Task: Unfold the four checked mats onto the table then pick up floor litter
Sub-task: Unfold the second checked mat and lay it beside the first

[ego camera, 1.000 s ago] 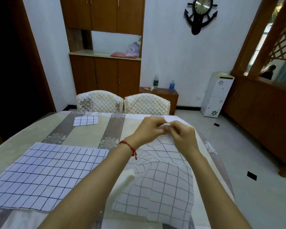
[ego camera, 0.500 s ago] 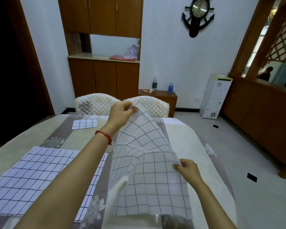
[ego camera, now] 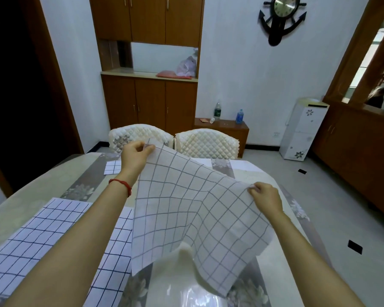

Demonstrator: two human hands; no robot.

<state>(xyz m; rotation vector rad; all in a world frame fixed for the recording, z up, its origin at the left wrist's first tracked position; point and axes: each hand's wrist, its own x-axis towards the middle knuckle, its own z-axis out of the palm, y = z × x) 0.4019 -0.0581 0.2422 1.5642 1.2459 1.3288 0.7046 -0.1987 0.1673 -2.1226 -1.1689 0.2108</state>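
Mat (ego camera: 186,209) hangs spread between both hands' grip.

White mat (ego camera: 186,213) with grey checks; white flat mat (ego camera: 42,240) with dark-blue checks; red wrist string (ego camera: 122,185).

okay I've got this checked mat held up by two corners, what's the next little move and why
Probably lower it flat onto the bare table right of the spread mat. Your left hand and right hand pinch the opened mat, which hangs above the table.
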